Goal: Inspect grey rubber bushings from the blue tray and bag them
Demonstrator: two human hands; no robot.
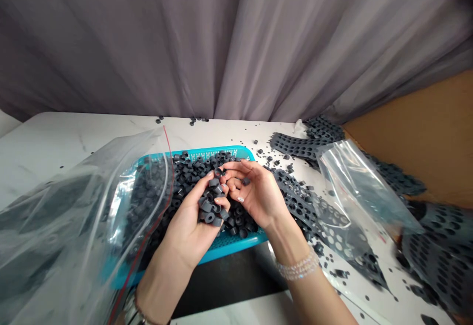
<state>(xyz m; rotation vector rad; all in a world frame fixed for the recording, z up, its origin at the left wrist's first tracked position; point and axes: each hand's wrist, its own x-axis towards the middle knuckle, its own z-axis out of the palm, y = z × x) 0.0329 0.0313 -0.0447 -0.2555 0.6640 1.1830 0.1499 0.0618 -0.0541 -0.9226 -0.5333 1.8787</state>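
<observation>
My left hand (197,211) cups a small heap of short black rings (210,204), which look like rubber or foam. Its thumb and my right fingertips meet at one upright black ring (218,172). My right hand (260,189) is curled, palm turned partly up, with another small black piece (246,181) against its fingers. Beneath both hands stands a blue plastic basket (232,247) full of the same rings. A clear zip bag (92,206) with a red strip covers the basket's left part.
Punched black sheets (295,145) full of holes lie at the right, beside brown cardboard (417,137). Another clear bag (369,182) rests over them. Loose rings and bits are scattered on the white table (74,127). A grey curtain (185,44) hangs behind.
</observation>
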